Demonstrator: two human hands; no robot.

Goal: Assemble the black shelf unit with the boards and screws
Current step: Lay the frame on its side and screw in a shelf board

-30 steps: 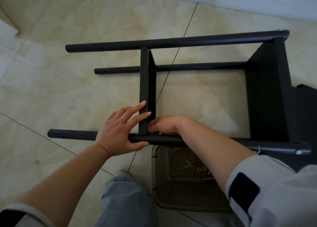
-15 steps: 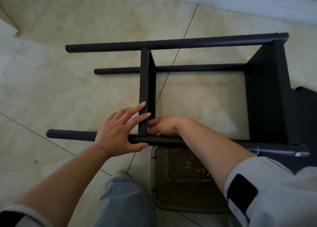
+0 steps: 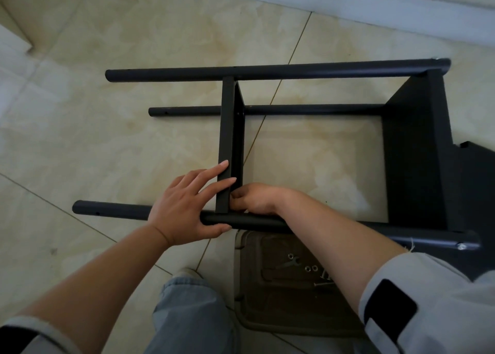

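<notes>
- The pale marbled tile floor [image 3: 134,139] carries everything; a white skirting strip [image 3: 375,2] runs along the far side.
- The half-built black metal shelf unit [image 3: 294,72] lies on its side on the floor, its round poles stretching away on both sides of the hands.
- A tall black end board [image 3: 412,155] stands well off beyond the right hand, joined between the far and near poles.
- A narrower black middle board [image 3: 226,128] rises edge-on straight up from the grip, its near end meeting the near round black pole [image 3: 112,209].
- The left hand [image 3: 182,209] wraps its thumb under that near pole while its straight fingers press the near end of the middle board.
- The right hand [image 3: 254,198] sits just across the board, fingers curled at the board-and-pole joint; whatever they pinch is hidden, so I cannot tell.
- A brown plastic tray [image 3: 267,313] sits beneath the right forearm, just behind the gripped pole.
- In it lie a small metal spanner [image 3: 290,262] and small silver nuts [image 3: 310,268].
</notes>
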